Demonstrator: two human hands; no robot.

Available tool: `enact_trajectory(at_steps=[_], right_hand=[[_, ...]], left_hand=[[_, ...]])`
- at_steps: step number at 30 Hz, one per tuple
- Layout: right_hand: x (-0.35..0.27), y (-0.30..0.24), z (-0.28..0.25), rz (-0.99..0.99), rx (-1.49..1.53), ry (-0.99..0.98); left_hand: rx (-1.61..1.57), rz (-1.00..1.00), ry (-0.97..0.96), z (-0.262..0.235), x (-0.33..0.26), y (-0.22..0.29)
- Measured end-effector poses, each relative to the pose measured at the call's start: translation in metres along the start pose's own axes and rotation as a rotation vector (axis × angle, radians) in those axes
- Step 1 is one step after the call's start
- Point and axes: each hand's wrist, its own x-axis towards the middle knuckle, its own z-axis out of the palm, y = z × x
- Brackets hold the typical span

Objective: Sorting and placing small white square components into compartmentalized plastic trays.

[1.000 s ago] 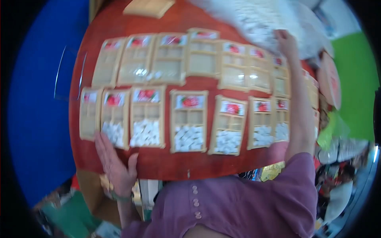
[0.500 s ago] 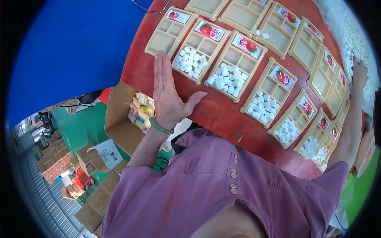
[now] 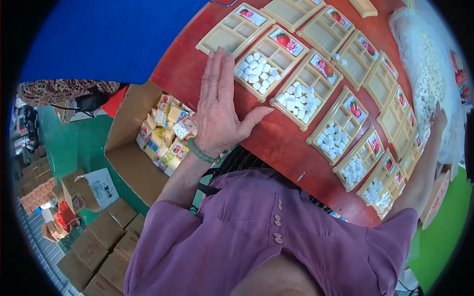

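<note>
My left hand (image 3: pixel 217 111) lies flat and open, fingers together and thumb spread, over the table's near left edge. Its fingertips are at a beige compartment tray (image 3: pixel 217 37) without white pieces. Right of them is a tray (image 3: pixel 266 52) whose large compartment holds white marshmallow-like pieces (image 3: pixel 256 70). More part-filled trays run rightward, such as one tray (image 3: pixel 321 74); each has a strawberry-printed packet (image 3: pixel 323 68). Far right, my right hand (image 3: pixel 438 121) reaches to a clear plastic bag (image 3: pixel 405 29) full of small white pieces (image 3: pixel 427 74). Its fingers are too small and blurred to read.
Trays without white pieces, like one tray (image 3: pixel 321 34), form a back row on the red table (image 3: pixel 276 130); one tray (image 3: pixel 340 64) there has a few pieces. Below left, an open cardboard box (image 3: pixel 131 170) holds packed trays. Several closed cartons (image 3: pixel 96 241) stand on the floor.
The view has shifted, showing more of the box and the bag. My left hand stays flat at the tray. My right hand is still at the bag.
</note>
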Motion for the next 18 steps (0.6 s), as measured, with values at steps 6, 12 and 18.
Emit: enact_trajectory(at_steps=[6,12,18], right_hand=[[-0.085,-0.075,0.018,0.116,0.810,-0.465],[-0.317,-0.203,0.104,0.013,0.678,-1.038],[-0.447,-0.285,0.173,-0.225,0.475,-1.225]], left_hand=[[-0.109,-0.035,0.067,-0.001,0.002,0.000],[-0.179,-0.067,0.171,0.000,0.010,-0.010],[0.013,-0.167,0.192,-0.008,0.029,-0.031]])
